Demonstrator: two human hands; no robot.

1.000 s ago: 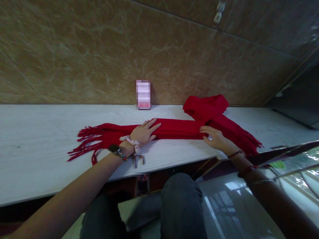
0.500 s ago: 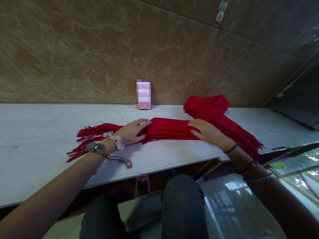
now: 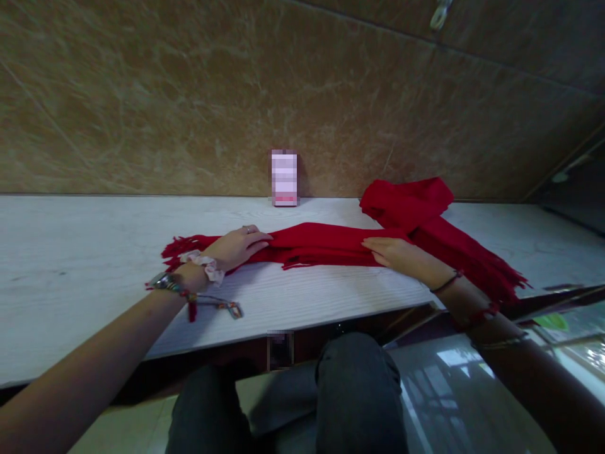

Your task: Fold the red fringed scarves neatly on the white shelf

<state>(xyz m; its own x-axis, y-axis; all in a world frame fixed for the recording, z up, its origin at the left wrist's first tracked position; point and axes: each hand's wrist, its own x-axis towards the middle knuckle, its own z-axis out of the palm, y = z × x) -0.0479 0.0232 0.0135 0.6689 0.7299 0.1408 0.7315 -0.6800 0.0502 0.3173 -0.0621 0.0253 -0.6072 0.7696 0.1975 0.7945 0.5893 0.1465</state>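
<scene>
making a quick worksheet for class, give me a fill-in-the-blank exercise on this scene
The fringed cloth touched by the left hand and right hand is ____ in color.
The watch is worn near the ____ hand.
The cloth's crumpled part lies nearer the ____ hand.
The blurred upright rectangle stands before a brown ____.

Missing words: red; left; right; wall.

White tabletop (image 3: pixel 85 265), red fringed scarf (image 3: pixel 326 234), pixelated object (image 3: pixel 284 178)
</scene>
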